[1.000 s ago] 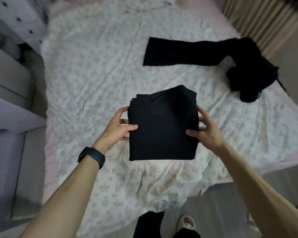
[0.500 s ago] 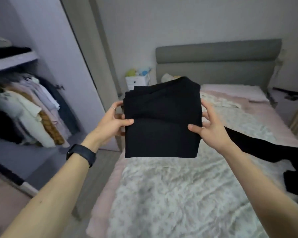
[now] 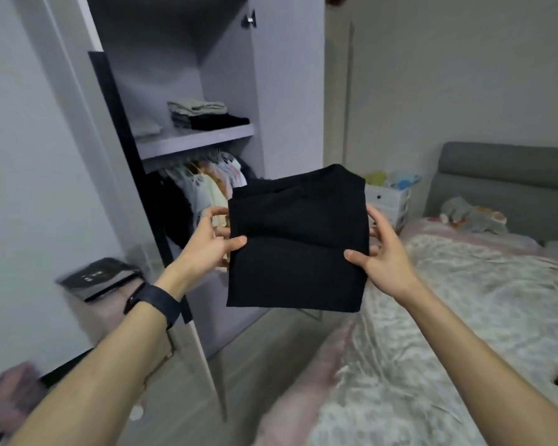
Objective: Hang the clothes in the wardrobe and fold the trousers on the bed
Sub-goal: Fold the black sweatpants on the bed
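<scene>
A folded black pair of trousers (image 3: 297,239) is held up in the air in front of me, a flat square bundle. My left hand (image 3: 211,241) grips its left edge, thumb on top and fingers behind. My right hand (image 3: 382,257) grips its right edge the same way. Behind the bundle stands the open wardrobe (image 3: 187,75), with a shelf (image 3: 194,140) carrying folded clothes (image 3: 207,115) and a rail of hanging clothes (image 3: 203,185) below it. The bed (image 3: 464,317) with its floral cover lies to the right.
The wardrobe door (image 3: 149,220) stands open toward me at the left. A small stool with a dark item on it (image 3: 100,278) sits at the far left. A white bedside drawer unit (image 3: 388,201) and the grey headboard (image 3: 509,175) are at the back right.
I lifted the folded trousers off the bed and turned left with them; the view swung from the bed to the open wardrobe. Both hands kept their grip.
</scene>
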Demonstrator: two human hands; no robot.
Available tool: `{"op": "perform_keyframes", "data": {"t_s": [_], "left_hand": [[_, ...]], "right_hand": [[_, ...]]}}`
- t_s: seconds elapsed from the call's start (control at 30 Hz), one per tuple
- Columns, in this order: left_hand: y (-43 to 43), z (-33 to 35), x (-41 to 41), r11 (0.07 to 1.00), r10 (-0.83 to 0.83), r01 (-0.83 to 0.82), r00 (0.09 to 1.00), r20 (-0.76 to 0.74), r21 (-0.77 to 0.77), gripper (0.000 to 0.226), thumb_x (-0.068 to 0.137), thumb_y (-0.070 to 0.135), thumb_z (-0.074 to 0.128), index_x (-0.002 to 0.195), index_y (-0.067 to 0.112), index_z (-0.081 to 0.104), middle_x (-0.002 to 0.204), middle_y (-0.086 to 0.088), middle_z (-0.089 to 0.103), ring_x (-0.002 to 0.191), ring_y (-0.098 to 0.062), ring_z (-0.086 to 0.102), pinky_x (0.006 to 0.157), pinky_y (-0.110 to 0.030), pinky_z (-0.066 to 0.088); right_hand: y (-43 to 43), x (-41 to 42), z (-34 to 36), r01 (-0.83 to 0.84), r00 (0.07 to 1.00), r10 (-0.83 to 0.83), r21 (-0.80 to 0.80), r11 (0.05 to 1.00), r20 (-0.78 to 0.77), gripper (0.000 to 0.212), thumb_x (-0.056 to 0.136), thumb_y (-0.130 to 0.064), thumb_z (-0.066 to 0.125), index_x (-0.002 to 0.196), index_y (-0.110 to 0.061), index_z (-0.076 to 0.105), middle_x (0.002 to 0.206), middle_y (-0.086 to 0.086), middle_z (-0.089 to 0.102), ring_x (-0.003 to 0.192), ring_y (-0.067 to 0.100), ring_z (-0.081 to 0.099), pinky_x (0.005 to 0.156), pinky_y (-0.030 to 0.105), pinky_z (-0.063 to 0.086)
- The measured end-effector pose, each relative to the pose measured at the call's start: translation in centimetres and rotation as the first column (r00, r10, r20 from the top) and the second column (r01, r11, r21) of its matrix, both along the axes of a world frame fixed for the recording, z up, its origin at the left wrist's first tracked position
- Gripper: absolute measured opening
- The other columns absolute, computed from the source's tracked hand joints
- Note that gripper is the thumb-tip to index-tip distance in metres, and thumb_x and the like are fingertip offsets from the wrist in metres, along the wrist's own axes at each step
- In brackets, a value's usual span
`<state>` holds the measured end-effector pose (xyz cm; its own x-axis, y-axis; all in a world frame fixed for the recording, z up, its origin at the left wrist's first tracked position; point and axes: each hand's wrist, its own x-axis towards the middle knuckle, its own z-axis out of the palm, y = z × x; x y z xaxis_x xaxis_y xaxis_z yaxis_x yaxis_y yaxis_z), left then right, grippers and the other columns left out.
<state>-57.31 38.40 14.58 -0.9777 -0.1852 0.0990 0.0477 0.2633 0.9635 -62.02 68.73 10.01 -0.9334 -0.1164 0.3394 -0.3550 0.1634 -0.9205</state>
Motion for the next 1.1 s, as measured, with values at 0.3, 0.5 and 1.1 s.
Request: {"op": "perform_keyframes", "data": {"t_s": [0.3,0.5,1.1], "left_hand": [[-13.6,-2.5,-11.2,0.991,0.13,-0.131,0.991,-0.038,-0.035,0.057,0.094,0.012,0.068,0.131,0.032,0.029,0.119,-0.012,0.059,0.105,-0.025,0.065,0.088,-0.047,0.059],[-15.6,-0.9,-16.1,0.986,0.146,-0.155,0.981,-0.13,-0.058,0.035,0.101,0.009,0.056,0.119,0.019,0.027,0.092,0.005,0.055,0.085,-0.009,0.059,0.076,-0.025,0.05],[-19.0,3.5,-30.1,0.952,0.236,-0.288,0.908,-0.345,-0.105,0.035,0.096,0.018,0.061,0.102,0.028,0.028,0.087,0.003,0.051,0.077,-0.025,0.055,0.08,-0.043,0.047]], "right_hand": [[-15.3,-11.3,-1.5,0.061,0.998,-0.06,0.063,0.996,-0.004,0.087,0.088,-0.002,0.073,0.147,-0.053,0.035,0.13,-0.013,0.057,0.111,0.007,0.063,0.099,0.041,0.056],[-19.5,-15.1,0.1,0.159,0.987,-0.155,0.079,0.984,-0.048,0.086,0.088,0.001,0.072,0.152,-0.042,0.033,0.133,-0.013,0.056,0.126,0.014,0.054,0.11,0.041,0.046],[-22.9,-26.4,6.5,0.216,0.958,-0.198,0.07,0.974,-0.208,0.086,0.089,0.0,0.067,0.149,-0.051,0.033,0.115,-0.022,0.055,0.107,0.014,0.063,0.096,0.043,0.056]]}}
